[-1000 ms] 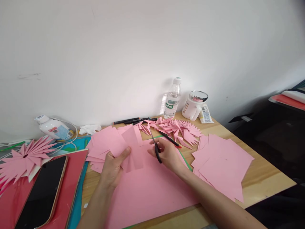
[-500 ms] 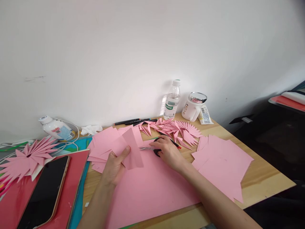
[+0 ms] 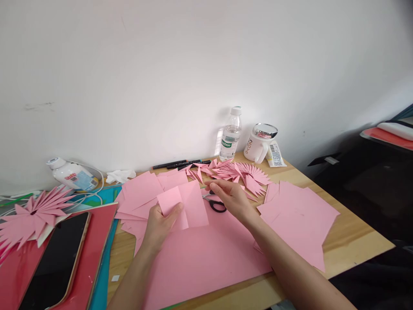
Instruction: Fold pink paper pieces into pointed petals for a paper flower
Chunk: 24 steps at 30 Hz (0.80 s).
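Observation:
My left hand [image 3: 162, 223] grips a creased pink paper [image 3: 197, 206] with the thumb on top, a narrower flap standing at its left. The paper is tilted above a large pink sheet [image 3: 206, 267]. Black-handled scissors [image 3: 213, 201] lie on that sheet, their blades partly hidden behind the held paper. Over them hovers my right hand [image 3: 232, 199], palm down, with fingers stretched toward the left and nothing visible in them. One handle loop shows below its fingers.
Loose pink sheets [image 3: 300, 224] lie right, and another pile [image 3: 138, 193] left. Folded pink pieces [image 3: 248, 174], pens [image 3: 180, 164], a water bottle [image 3: 229, 137] and a white mug [image 3: 258, 146] line the wall. A phone [image 3: 54, 262] rests on a red folder [image 3: 100, 232] at left.
My right hand has let go of the scissors, which now lie on the large sheet. The paper in my left hand has turned and opened out more toward me.

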Each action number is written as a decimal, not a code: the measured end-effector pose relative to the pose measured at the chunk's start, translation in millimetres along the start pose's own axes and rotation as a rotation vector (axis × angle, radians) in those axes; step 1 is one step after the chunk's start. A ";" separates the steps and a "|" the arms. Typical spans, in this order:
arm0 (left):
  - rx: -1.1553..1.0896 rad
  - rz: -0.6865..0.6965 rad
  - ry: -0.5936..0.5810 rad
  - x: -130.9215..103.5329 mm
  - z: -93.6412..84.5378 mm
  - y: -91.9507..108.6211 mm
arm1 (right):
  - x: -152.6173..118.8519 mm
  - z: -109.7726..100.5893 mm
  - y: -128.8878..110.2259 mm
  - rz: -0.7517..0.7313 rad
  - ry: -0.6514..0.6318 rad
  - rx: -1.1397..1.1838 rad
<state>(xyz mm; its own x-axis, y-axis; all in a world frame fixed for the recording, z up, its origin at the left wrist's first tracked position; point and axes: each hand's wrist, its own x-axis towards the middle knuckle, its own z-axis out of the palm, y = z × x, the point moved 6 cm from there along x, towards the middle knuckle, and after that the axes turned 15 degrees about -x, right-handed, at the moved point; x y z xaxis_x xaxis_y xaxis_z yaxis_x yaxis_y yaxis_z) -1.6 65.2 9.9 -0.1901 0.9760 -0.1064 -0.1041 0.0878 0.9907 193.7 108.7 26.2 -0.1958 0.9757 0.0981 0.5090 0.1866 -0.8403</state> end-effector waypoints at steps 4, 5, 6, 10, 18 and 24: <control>0.035 -0.039 -0.034 -2.3 5.6 2.5 | -2.7 14.8 -3.6 -0.001 -0.161 0.264; 0.049 -0.041 -0.042 -2.9 6.9 3.4 | -3.1 17.1 -1.8 0.006 -0.163 0.276; 0.068 -0.037 -0.048 -3.4 8.0 4.4 | -3.1 18.9 0.6 0.016 -0.155 0.281; 0.149 -0.014 -0.016 -3.7 6.7 6.0 | -2.0 19.8 10.8 0.089 -0.073 0.264; 0.001 -0.048 0.039 2.2 -4.7 -5.4 | -0.1 -0.5 12.8 0.120 0.216 0.225; -0.035 -0.068 0.022 2.1 -4.0 -7.9 | -3.4 31.0 4.0 0.132 -0.190 0.460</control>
<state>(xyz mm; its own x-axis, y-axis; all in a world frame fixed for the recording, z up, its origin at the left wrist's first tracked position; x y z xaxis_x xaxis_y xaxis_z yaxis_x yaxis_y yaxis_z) -5.1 65.8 1.5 -0.2028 0.9633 -0.1760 -0.1515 0.1467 0.9775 170.4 102.6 5.9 -0.3256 0.9415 -0.0870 0.1264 -0.0479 -0.9908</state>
